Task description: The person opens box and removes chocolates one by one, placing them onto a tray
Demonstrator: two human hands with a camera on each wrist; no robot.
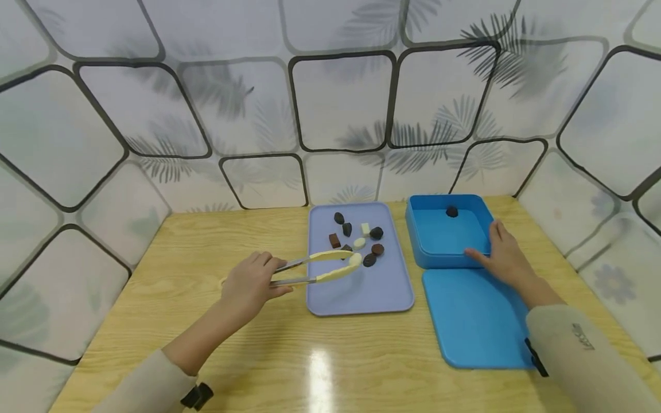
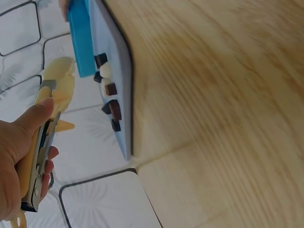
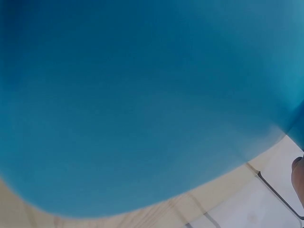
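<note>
My left hand [image 1: 250, 284] grips a pair of tongs [image 1: 289, 282] with metal arms and pale yellow tips. Between those tips, over the lavender tray [image 1: 361, 295], is a small cream-coloured piece [image 1: 356, 259]. Several small dark, brown and white chocolate-like pieces [image 1: 376, 233] lie on the tray's far half. My right hand [image 1: 508, 258] holds the near right corner of an uncovered blue box [image 1: 428, 261], thumb at its front rim and fingers along its side. Inside the box, near the back, sits one dark piece [image 1: 451, 211].
A flat blue lid [image 1: 477, 321] lies in front of the box, under my right forearm. The wooden table [image 1: 258, 355] meets patterned walls [image 1: 341, 103] at the back and sides. In the right wrist view, a blurred blue surface [image 3: 142, 109] fills most of the picture.
</note>
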